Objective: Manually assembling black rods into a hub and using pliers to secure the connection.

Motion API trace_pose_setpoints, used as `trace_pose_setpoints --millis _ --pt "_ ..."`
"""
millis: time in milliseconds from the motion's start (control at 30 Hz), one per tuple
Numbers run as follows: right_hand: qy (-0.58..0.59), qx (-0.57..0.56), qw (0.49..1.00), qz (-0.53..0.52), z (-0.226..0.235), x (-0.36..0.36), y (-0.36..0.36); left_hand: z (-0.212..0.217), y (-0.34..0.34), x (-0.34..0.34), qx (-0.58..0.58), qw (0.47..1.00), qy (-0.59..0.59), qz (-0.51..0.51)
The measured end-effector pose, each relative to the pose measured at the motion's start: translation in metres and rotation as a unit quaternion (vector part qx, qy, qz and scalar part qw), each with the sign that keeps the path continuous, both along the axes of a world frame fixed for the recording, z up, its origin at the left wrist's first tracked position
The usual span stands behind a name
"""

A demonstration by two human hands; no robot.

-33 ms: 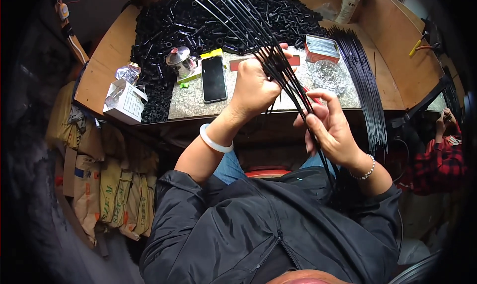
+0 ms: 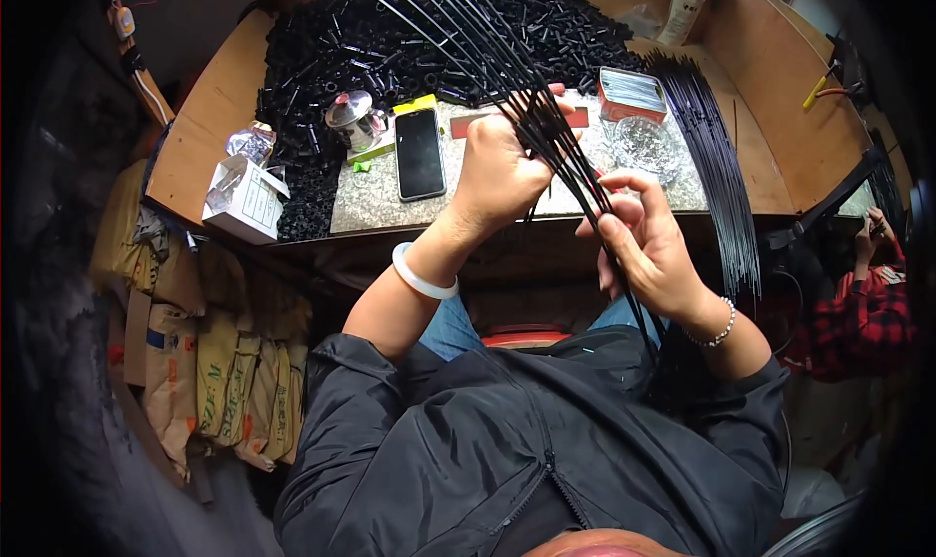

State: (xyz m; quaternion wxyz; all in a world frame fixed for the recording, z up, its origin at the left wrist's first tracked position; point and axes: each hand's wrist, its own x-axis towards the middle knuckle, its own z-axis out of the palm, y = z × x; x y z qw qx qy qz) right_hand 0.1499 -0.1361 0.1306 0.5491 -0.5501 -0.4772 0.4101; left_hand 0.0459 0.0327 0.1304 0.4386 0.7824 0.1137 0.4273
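A bundle of long thin black rods (image 2: 458,31) slants from the top of the view down to my lap. My left hand (image 2: 497,172), with a white bangle at the wrist, is closed round the bundle over the stone slab (image 2: 366,201). My right hand (image 2: 648,245), with a beaded bracelet, pinches the same rods lower down, fingers curled about them near the bench's front edge.
A heap of small black tubes (image 2: 370,40) covers the back of the wooden bench. On the slab lie a black phone (image 2: 419,153), a metal pot (image 2: 353,118), a tin (image 2: 632,91) and a glass dish (image 2: 643,143). More black rods (image 2: 717,167) hang at the right. A white box (image 2: 244,198) and sacks (image 2: 195,362) are at the left; a person in red plaid (image 2: 868,304) sits at the right.
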Motion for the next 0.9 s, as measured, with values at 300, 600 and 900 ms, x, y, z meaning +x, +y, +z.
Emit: trace_pose_setpoints --millis 300,600,900 --pt "-0.331 0.136 0.925 -0.127 0.012 0.009 0.018 -0.013 0.002 -0.002 -0.07 0.997 -0.018 -0.015" --pt "-0.106 0.259 0.944 -0.174 0.091 0.054 -0.008 -0.019 0.013 -0.011 -0.17 0.979 -0.101 -0.052" --pt "-0.153 0.082 0.97 -0.169 0.059 0.065 -0.006 -0.001 0.019 -0.014 -0.163 0.967 -0.136 -0.142"
